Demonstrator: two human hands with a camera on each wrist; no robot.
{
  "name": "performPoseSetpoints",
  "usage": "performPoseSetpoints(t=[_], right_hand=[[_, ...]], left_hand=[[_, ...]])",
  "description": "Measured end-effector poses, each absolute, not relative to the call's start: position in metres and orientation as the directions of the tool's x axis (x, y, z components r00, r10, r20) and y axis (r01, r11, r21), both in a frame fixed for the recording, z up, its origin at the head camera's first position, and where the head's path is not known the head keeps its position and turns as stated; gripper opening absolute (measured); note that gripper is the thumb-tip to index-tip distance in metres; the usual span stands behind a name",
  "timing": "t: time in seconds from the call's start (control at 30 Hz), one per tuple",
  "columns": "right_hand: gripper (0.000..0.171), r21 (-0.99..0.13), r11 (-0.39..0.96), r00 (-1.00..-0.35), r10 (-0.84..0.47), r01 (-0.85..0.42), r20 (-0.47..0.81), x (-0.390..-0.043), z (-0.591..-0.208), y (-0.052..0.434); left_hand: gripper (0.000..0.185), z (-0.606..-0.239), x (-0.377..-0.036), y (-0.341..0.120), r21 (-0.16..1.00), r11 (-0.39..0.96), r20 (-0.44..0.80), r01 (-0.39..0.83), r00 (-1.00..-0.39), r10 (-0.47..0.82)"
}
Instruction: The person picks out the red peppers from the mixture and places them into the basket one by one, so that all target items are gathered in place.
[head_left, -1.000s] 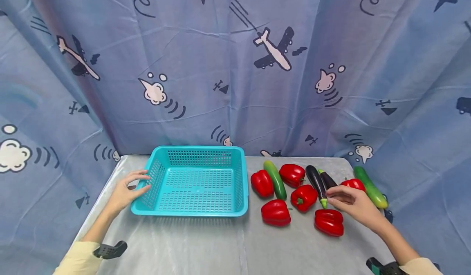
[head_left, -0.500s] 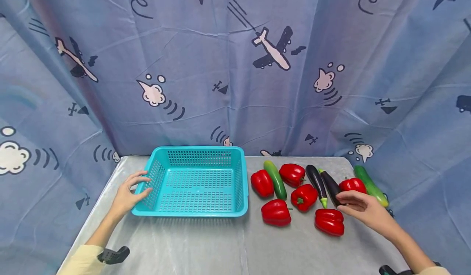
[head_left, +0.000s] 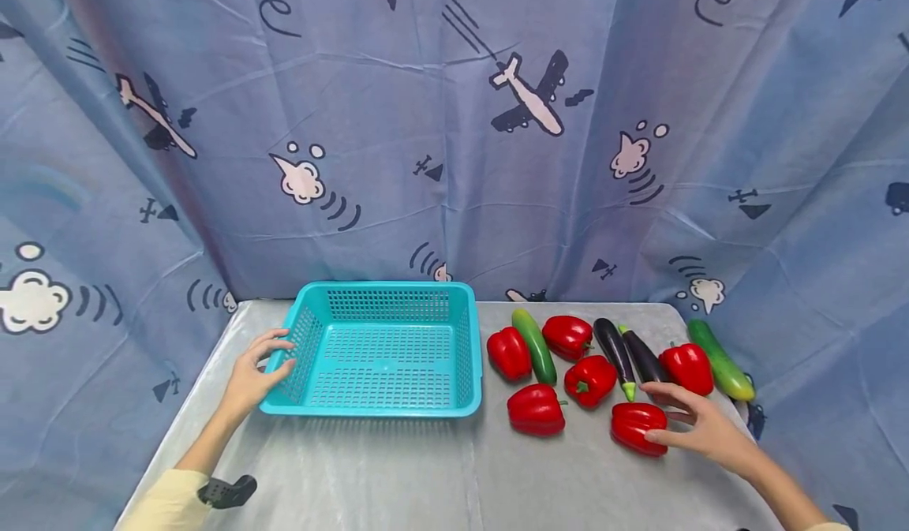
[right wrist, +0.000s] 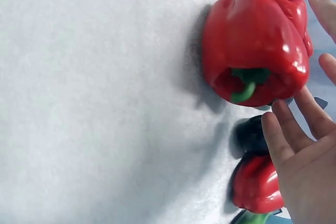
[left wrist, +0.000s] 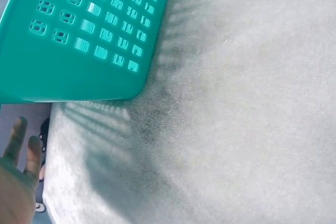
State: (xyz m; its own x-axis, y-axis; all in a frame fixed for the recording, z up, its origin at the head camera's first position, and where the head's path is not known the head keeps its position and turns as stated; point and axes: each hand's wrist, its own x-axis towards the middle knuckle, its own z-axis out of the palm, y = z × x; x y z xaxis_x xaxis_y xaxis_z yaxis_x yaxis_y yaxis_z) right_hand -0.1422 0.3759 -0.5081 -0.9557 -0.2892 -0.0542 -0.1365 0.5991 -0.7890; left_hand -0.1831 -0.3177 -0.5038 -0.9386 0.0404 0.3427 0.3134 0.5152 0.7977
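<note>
My right hand [head_left: 710, 433] is at the front-right red bell pepper [head_left: 632, 427], thumb and fingers spread on either side of it. In the right wrist view the fingers of that hand [right wrist: 307, 166] stretch out beside the same pepper [right wrist: 252, 40], whose green stem shows. At the far left, my left hand [head_left: 250, 377] is beside the left wall of the turquoise basket [head_left: 469, 401], thumb and fingers apart. From the left wrist, this hand [left wrist: 17, 187] appears with extended fingers just past the basket's corner [left wrist: 105, 85]. The basket holds nothing.
Right of the basket lie several more red bell peppers [head_left: 536, 410], a cucumber [head_left: 534, 345] and two eggplants [head_left: 615, 353]. Another cucumber [head_left: 720, 361] rests at the table's right edge. A patterned blue curtain [head_left: 398, 160] hangs behind the grey table [head_left: 383, 476].
My right hand has moved from near the eggplants toward the viewer to the front-right bell pepper, its thumb and fingers spreading wider. The left hand stays by the basket.
</note>
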Motion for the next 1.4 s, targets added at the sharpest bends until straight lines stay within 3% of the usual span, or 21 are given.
performPoseSetpoints(t=[0.57,1.0,1.4], right_hand=[[0.070,-0.833,0.546,-0.964,-0.257,-0.089,-0.065,-0.140,-0.537,0.374],[0.071,-0.831,0.553,-0.945,-0.234,0.064,-0.229,-0.143,-0.541,0.373],[0.071,-0.807,0.579,-0.942,-0.191,0.119,-0.276,-0.145,-0.535,0.368]], left_hand=[[0.025,-0.533,-0.193,-0.331,0.791,0.504,0.380,0.346,-0.924,0.038],[0.023,-0.538,-0.196,-0.330,0.806,0.492,0.369,0.329,-0.929,0.017],[0.022,-0.533,-0.195,-0.329,0.819,0.482,0.353,0.310,-0.936,0.003]])
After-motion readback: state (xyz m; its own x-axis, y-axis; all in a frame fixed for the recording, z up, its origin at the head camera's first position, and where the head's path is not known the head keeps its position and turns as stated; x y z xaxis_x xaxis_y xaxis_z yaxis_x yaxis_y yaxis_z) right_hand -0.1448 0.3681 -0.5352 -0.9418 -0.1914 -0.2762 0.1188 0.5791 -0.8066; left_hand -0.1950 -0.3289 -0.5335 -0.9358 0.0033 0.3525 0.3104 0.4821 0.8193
